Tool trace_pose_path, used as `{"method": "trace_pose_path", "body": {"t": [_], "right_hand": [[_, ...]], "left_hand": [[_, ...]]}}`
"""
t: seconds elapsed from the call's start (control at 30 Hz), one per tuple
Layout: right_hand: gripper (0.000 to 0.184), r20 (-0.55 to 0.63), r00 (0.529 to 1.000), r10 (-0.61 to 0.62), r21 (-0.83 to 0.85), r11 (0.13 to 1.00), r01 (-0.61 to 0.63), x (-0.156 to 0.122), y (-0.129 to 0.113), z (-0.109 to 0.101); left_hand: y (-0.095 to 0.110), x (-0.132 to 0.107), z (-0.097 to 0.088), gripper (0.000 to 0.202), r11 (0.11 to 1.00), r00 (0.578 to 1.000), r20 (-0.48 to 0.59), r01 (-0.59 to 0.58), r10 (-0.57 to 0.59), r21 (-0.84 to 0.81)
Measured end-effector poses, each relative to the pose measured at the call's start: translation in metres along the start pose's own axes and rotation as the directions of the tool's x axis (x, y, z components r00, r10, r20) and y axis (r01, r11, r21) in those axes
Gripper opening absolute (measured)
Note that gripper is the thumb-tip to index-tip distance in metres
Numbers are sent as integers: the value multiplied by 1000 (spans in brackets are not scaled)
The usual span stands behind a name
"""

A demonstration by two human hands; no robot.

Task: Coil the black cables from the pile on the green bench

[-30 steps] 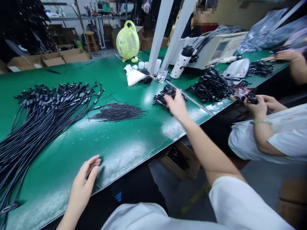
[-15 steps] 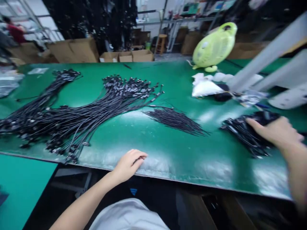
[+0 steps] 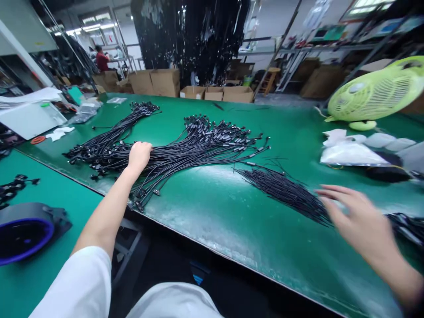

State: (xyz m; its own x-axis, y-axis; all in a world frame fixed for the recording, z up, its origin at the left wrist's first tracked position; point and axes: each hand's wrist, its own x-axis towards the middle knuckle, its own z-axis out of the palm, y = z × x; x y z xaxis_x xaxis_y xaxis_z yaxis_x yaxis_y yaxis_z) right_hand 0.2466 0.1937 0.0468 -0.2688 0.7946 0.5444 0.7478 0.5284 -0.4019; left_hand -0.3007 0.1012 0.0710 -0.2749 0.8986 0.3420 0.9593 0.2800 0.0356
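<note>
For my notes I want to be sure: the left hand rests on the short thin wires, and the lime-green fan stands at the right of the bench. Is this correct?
Not quite: the head view shows the left hand resting on the long black cables, not on the short thin wires. What you say about the lime-green fan is right.
</note>
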Motion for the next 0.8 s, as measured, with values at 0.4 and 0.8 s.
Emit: {"method": "trace_pose_path", "body": {"t": [0.4, 0.8], "right_hand": [[19, 416, 813, -407, 121, 911, 394, 89, -212, 119], [25, 129, 987, -98, -610, 777, 157, 98, -57, -57]], "left_hand": [[82, -92, -80, 20, 706, 756, -422, -638, 500, -307], [29, -67, -4, 35, 320, 921, 303, 218, 245, -922]]}}
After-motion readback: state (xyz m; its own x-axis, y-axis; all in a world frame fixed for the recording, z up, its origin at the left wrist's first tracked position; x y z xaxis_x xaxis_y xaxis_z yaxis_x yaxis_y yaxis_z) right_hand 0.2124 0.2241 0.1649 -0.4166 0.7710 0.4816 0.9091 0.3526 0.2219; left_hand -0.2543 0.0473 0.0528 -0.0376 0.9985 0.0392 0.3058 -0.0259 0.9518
